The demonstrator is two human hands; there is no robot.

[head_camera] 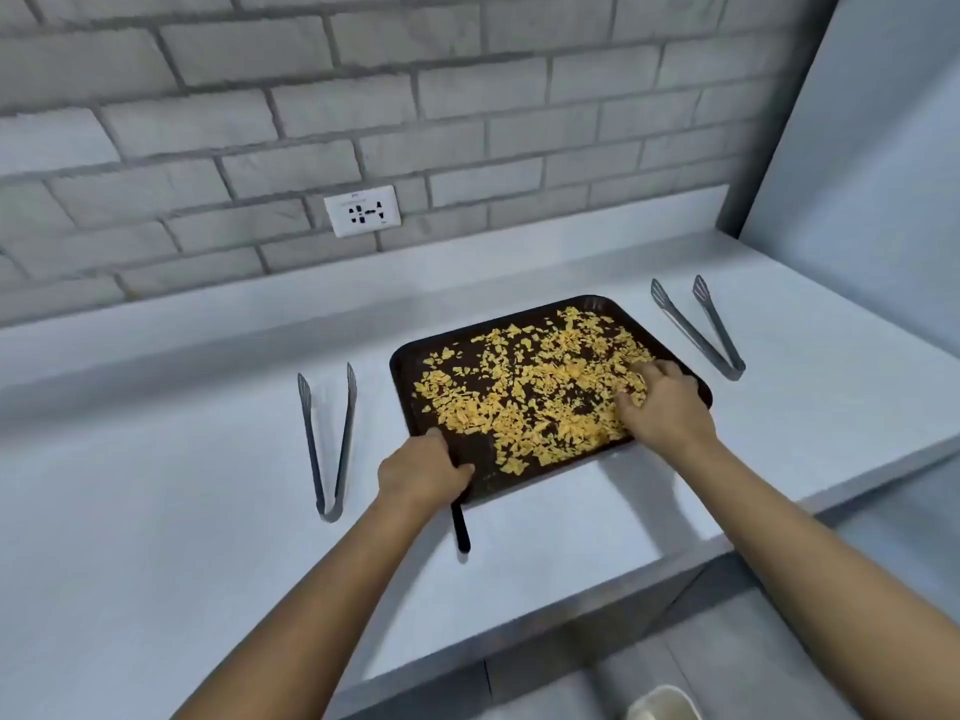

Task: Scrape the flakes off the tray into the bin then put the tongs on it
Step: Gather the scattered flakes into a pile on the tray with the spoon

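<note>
A dark brown tray lies on the white counter, covered with yellow flakes. My left hand grips the tray's near left corner, thumb on the rim. My right hand rests on the flakes at the tray's right side, fingers spread and bent. One pair of metal tongs lies left of the tray, a second pair of tongs lies to its right. A pale bin shows at the bottom edge, below the counter.
A thin black handle sticks out from under the tray's near edge. A brick wall with a white socket stands behind. A grey wall closes the right side. The counter edge runs diagonally at lower right.
</note>
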